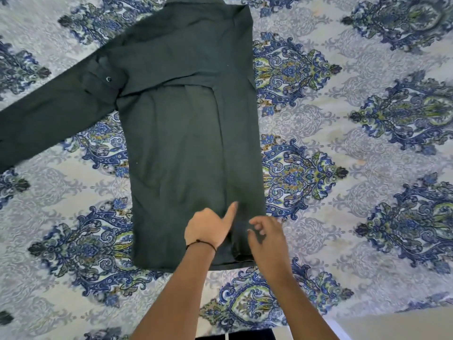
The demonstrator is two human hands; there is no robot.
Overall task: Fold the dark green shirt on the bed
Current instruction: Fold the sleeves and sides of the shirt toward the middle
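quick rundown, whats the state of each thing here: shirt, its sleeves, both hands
dark green shirt: flat on the bedsheet, partly folded
right sleeve: folded in over the body
left sleeve: still spread out to the side, cuff buttoned
left hand: index finger pointing, pressing the shirt near the hem
right hand: fingers loosely curled at the shirt's lower right corner, grip not clear

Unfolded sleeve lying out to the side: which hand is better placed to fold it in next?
Probably the left. The unfolded sleeve stretches toward the person's left, and the left hand is nearer it. The right hand hovers over the already folded right edge of the shirt.
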